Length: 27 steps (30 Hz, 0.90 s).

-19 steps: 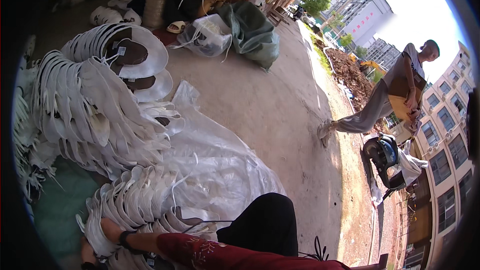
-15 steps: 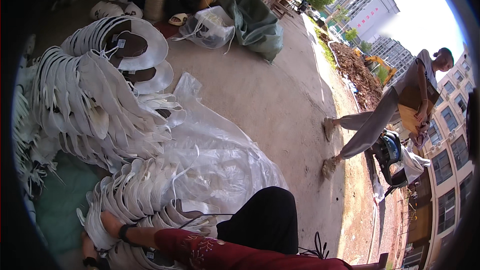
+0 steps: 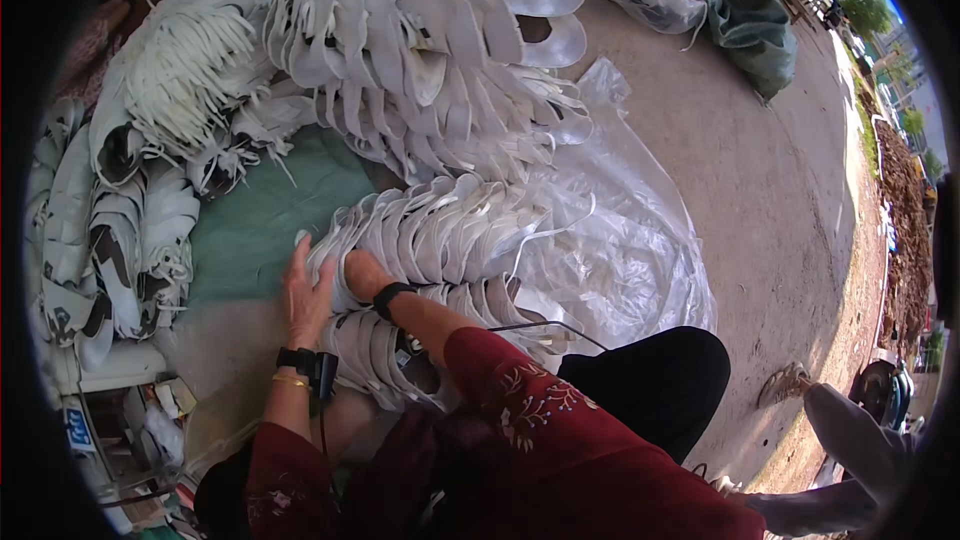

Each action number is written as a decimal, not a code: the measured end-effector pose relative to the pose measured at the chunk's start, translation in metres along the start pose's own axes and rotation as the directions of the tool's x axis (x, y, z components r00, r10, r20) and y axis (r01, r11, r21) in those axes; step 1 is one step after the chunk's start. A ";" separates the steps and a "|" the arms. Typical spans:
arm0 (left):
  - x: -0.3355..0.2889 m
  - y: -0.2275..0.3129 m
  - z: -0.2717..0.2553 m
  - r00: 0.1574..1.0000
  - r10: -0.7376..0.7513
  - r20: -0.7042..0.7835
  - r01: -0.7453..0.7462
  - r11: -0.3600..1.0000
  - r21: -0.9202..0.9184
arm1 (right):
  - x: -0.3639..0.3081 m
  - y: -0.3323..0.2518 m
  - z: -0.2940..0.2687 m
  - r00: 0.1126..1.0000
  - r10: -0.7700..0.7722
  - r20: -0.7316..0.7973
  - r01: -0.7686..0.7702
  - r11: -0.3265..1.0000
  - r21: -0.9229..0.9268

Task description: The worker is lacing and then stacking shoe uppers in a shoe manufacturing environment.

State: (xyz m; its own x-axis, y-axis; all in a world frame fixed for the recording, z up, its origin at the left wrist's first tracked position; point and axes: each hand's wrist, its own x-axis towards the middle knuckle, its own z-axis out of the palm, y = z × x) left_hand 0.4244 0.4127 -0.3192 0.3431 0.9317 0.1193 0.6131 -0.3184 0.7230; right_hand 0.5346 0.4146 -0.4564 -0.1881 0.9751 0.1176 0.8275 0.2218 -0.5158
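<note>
A nested row of white and beige shoe uppers lies in front of me, its left end between my hands. My right hand grips uppers near that end, its fingertips hidden among them. On the end's outer side is my left hand, fingers stretched out and thumb apart, touching the outermost upper. A second row of uppers sits just below my right wrist. Beyond them rises a larger heap of nested white uppers, with brown linings at its right end.
Green sheeting and clear plastic sheet lie under and beside the rows. More white uppers fill the left. A box of odds and ends stands lower left. Far right are a dark green sack and a walking person's leg.
My view has swung left, so the rows appear farther right. My left hand, mostly hidden before, now shows with fingers spread. My right hand stays at the row's end.
</note>
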 end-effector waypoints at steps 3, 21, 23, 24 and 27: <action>-0.021 -0.039 -0.024 0.997 -0.060 0.046 0.039 0.927 0.372 | 0.008 -0.042 -0.015 0.997 0.055 -0.056 -0.034 0.944 0.329; -0.024 -0.057 -0.012 0.988 -0.139 -0.064 0.151 0.954 0.260 | -0.007 -0.039 -0.087 0.923 -0.027 0.384 -0.194 0.829 0.524; -0.025 -0.061 -0.008 0.984 -0.156 -0.090 0.173 0.954 0.244 | -0.007 -0.042 -0.097 0.891 0.011 0.455 -0.278 0.804 0.525; -0.024 -0.062 -0.008 0.981 -0.167 -0.101 0.187 0.955 0.232 | -0.005 -0.044 -0.103 0.853 0.057 0.519 -0.370 0.768 0.523; -0.022 -0.065 -0.011 0.976 -0.191 -0.108 0.209 0.956 0.204 | -0.002 -0.043 -0.102 0.834 0.047 0.550 -0.458 0.614 0.643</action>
State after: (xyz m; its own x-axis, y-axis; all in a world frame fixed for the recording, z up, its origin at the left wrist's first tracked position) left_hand 0.3695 0.4147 -0.3615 0.1412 0.9886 0.0519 0.8031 -0.1451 0.5779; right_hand 0.5532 0.4033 -0.3483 -0.4083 0.8241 -0.3927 0.2538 -0.3107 -0.9160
